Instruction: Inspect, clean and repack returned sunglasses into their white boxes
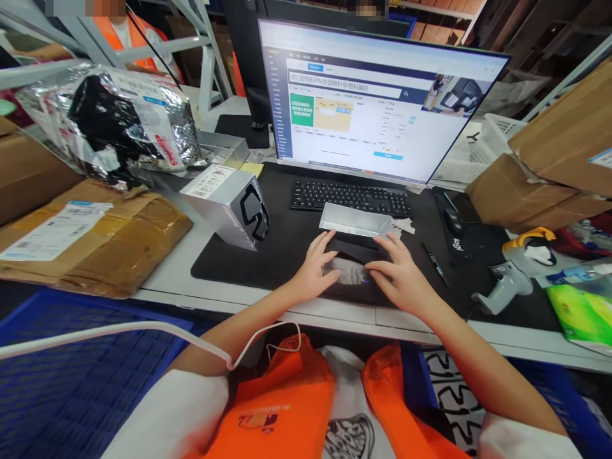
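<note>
My left hand (pixel 316 268) and my right hand (pixel 398 271) are on either side of a dark item with a clear, shiny part (pixel 347 271) at the front of the black desk mat. Fingers of both hands touch its edges, thumbs toward the clear part. Just beyond my fingertips lies a silvery-white open box or tray (pixel 356 220), its near edge beside them. A silver box with a black design (pixel 229 207) stands upright to the left. Behind the tray are the black keyboard (pixel 351 197) and a lit monitor (pixel 354 121).
Left: a taped carton (pixel 119 255) and a silver plastic package (pixel 167 127). Right: a pen (pixel 434 262), a mouse (pixel 453 222), a grey scanner (pixel 507 287), a green packet (pixel 578 312) and stacked cartons (pixel 516 191). Blue crates (pixel 86 357) sit below the desk; a person in orange stands behind.
</note>
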Demonstrator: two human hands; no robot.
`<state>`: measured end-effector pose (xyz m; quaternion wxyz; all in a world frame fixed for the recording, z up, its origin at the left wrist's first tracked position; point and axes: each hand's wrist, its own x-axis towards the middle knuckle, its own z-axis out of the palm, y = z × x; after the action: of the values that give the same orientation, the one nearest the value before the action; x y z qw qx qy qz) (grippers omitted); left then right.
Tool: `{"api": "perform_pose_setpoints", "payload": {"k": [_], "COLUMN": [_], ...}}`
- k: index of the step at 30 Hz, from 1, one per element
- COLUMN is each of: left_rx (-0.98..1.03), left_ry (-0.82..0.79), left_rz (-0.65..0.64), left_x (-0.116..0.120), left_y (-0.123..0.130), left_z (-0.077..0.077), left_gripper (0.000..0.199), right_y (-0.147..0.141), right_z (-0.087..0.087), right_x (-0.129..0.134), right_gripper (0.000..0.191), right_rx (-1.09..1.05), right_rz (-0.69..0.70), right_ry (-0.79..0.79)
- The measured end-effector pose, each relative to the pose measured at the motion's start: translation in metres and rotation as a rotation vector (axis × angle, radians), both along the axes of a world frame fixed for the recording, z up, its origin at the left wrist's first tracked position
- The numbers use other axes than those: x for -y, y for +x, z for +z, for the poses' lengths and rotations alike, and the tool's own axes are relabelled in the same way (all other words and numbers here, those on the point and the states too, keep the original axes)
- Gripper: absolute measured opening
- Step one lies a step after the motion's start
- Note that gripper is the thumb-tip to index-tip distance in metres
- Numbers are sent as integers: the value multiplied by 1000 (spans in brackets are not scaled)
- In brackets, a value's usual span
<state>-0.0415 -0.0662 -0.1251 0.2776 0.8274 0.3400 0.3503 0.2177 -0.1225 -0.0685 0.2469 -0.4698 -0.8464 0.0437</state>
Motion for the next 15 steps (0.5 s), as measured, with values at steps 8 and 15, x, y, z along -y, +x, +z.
{"api": "perform_pose_setpoints", "payload": {"k": [8, 15], "left_rx": [-100, 44], "left_ry": [-71, -240], "left_rz": [-58, -91], "left_x": [1, -10], "left_y": [-7, -12], "left_z": [-2, -7], "left_gripper": [92, 93], "right_y": [-44, -14], "right_z": [0, -10], "right_x": [-7, -15], "right_gripper": [26, 26], "right_rx": [271, -123], "right_rz": [-16, 85], "right_ry": [-71, -249]}}
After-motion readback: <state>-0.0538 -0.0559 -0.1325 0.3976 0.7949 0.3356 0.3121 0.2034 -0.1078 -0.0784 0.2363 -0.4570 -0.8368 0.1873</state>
